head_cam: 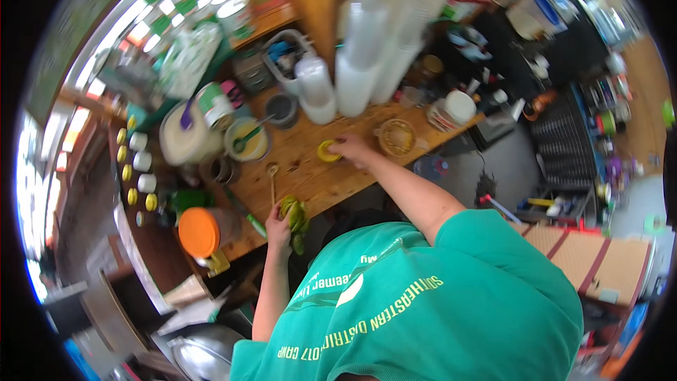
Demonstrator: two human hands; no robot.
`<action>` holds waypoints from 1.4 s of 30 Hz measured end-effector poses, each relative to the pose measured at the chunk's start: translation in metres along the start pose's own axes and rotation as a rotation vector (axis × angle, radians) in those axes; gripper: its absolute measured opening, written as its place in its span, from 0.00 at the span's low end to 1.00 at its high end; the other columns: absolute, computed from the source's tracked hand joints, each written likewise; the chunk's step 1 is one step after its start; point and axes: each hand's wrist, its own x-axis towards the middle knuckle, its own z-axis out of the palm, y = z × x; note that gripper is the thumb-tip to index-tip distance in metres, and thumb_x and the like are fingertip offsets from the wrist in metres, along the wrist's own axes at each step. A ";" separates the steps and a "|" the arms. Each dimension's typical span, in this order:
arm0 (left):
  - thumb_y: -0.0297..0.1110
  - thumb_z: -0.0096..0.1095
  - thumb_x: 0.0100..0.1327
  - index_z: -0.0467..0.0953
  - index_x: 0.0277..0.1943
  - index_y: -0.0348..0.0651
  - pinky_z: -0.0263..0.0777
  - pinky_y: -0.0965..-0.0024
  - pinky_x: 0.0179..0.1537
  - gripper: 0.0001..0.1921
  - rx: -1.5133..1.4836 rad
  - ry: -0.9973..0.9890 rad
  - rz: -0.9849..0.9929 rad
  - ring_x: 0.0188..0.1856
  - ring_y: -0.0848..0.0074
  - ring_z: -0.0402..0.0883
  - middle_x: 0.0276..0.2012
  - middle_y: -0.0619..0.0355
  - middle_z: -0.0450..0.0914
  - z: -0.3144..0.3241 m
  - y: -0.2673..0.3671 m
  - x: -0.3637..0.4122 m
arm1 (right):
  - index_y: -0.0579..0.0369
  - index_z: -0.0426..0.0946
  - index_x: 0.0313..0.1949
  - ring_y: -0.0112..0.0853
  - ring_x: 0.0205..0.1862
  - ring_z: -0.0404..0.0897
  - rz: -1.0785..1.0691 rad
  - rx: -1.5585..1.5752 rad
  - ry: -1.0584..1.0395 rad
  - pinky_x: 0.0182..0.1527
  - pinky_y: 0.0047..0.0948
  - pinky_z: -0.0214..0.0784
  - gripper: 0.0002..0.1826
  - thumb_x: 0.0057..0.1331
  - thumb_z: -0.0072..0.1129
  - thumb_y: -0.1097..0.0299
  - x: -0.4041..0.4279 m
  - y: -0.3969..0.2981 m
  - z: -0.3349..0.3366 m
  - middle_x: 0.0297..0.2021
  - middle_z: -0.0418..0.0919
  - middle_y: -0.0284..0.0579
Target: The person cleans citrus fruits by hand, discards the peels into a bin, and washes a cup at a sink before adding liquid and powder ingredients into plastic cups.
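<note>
My left hand (pixel 277 228) is at the table's front edge, holding a yellow-green bunch (pixel 294 216) that looks like leaves or small fruit; blur hides which. Just beyond it, a thin wooden spoon (pixel 272 180) lies on the wooden table (pixel 304 182), its handle end beside my fingers. Farther right, the fingers of my right hand (pixel 357 150) grip a small round yellow lid (pixel 328 151) at the tabletop. To the right of that hand stands a clear plastic cup (pixel 396 137) with yellowish contents. A green-handled knife (pixel 256 225) lies left of my left hand.
Tall stacks of plastic cups (pixel 355 82) rise at the back. To the left stand a tub with a green spoon (pixel 246 140), a large white tub (pixel 188 135) and an orange-lidded jar (pixel 199 233). A white-lidded jar (pixel 459 108) sits near the right end.
</note>
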 end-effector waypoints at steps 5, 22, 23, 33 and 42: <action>0.31 0.58 0.71 0.72 0.59 0.42 0.75 0.72 0.21 0.16 -0.191 -0.228 -0.111 0.30 0.71 0.84 0.39 0.56 0.82 0.036 0.046 -0.004 | 0.60 0.71 0.61 0.29 0.50 0.81 -0.005 0.136 -0.273 0.49 0.33 0.78 0.27 0.62 0.65 0.72 -0.088 0.000 -0.025 0.52 0.79 0.41; 0.33 0.57 0.70 0.70 0.64 0.45 0.72 0.70 0.20 0.20 0.047 -0.997 -0.513 0.30 0.68 0.82 0.43 0.53 0.81 0.441 0.024 0.020 | 0.57 0.68 0.63 0.36 0.55 0.79 -0.147 0.872 -0.112 0.56 0.40 0.77 0.30 0.59 0.57 0.78 -0.311 0.113 -0.408 0.55 0.76 0.44; 0.33 0.57 0.70 0.70 0.64 0.45 0.72 0.70 0.20 0.20 0.060 -1.008 -0.523 0.30 0.68 0.82 0.43 0.53 0.81 0.475 0.002 0.022 | 0.56 0.68 0.63 0.36 0.55 0.80 -0.149 0.889 -0.033 0.55 0.41 0.78 0.30 0.60 0.56 0.78 -0.320 0.127 -0.433 0.55 0.76 0.44; 0.44 0.54 0.72 0.78 0.49 0.48 0.73 0.66 0.23 0.13 0.224 -0.677 -0.896 0.35 0.68 0.82 0.41 0.56 0.83 0.753 -0.304 0.157 | 0.54 0.69 0.61 0.33 0.51 0.82 -0.119 1.027 0.473 0.54 0.38 0.79 0.25 0.64 0.57 0.76 -0.379 0.267 -0.603 0.52 0.79 0.42; 0.60 0.53 0.71 0.66 0.69 0.50 0.60 0.33 0.65 0.31 0.194 -0.215 -0.539 0.69 0.51 0.68 0.69 0.51 0.67 0.885 -0.400 0.318 | 0.57 0.68 0.63 0.33 0.53 0.81 0.029 1.125 0.496 0.53 0.34 0.78 0.26 0.64 0.59 0.76 -0.346 0.315 -0.622 0.52 0.78 0.43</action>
